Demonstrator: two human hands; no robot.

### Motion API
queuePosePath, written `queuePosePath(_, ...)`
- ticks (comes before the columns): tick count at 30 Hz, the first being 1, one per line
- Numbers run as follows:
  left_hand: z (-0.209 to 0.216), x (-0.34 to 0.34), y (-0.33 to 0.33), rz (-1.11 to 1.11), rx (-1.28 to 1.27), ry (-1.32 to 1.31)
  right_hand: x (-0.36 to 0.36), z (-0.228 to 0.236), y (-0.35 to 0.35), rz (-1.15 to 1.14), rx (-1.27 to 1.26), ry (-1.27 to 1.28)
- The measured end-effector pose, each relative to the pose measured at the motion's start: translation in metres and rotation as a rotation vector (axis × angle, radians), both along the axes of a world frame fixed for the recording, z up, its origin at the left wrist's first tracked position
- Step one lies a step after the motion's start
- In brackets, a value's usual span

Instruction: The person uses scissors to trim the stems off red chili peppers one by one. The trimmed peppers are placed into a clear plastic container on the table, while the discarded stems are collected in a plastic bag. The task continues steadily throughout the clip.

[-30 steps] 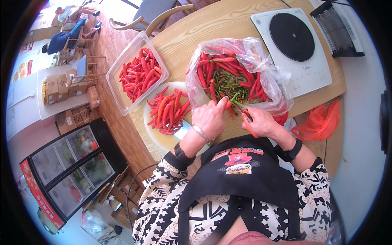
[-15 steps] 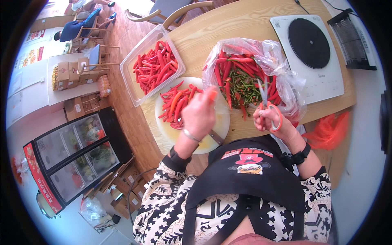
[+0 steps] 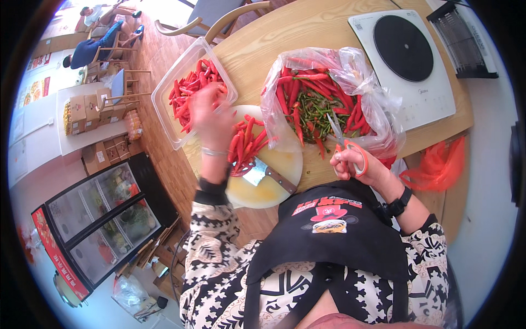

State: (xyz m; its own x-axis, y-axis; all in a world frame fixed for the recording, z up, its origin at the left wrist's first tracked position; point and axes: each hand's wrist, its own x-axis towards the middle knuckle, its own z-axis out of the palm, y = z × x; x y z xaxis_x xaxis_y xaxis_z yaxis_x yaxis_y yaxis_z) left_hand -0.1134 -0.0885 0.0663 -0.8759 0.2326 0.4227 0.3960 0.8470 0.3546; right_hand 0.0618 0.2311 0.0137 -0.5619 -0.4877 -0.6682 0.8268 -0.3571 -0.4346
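My left hand [image 3: 209, 118] is smeared by motion where the clear plastic bin [image 3: 162, 112] meets the round cutting board [image 3: 241, 193]; its fingers cannot be made out. Red chillies [image 3: 189, 88] fill part of the bin, and more chillies [image 3: 246, 141] are heaped on the board. Beside that heap lies a cleaver [image 3: 280, 180] with a wooden handle. Fingers of my right hand [image 3: 345, 162] grip orange-handled scissors [image 3: 336, 127], blades pointing up over an open clear bag [image 3: 359, 68]. The bag holds whole red chillies with green stems [image 3: 318, 112] piled in the middle.
A white induction cooker [image 3: 433, 104] stands on the wooden table at the right, with a black rack-like appliance [image 3: 463, 41] beyond it. An orange-red plastic bag [image 3: 438, 167] hangs by the right edge. Chairs [image 3: 235, 27] stand behind; a display fridge [image 3: 104, 219] is at left.
My left hand has swung left from above the board to the bin's edge, uncovering the cleaver. The right hand keeps the scissors near the bag. The whole view has shifted slightly.
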Motion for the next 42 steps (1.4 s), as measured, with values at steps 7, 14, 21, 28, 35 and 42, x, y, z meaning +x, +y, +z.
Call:
queuePosePath(7,-0.072,0.060,0.103,-0.074,-0.263,-0.532,-0.006,-0.006,-0.016,0.040,0.002,0.023)
queuePosePath(14,-0.085,0.042,0.075,0.041,-0.228,-0.500,-0.032,-0.019,-0.054,0.148,0.064,0.050)
queuePosePath(21,-0.080,0.049,0.070,0.051,-0.250,-0.574,-0.032,-0.041,-0.035,-0.111,0.074,-0.102)
queuePosePath(28,-0.089,0.065,0.091,-0.128,-0.239,-0.295,-0.002,-0.013,-0.006,-0.107,0.156,-0.141)
queuePosePath(35,-0.073,0.083,0.112,-0.272,-0.149,-0.462,0.000,-0.006,-0.009,-0.135,0.150,-0.052)
queuePosePath(42,-0.094,0.033,0.089,0.083,-0.192,-0.351,-0.002,-0.002,-0.017,-0.092,0.184,0.059)
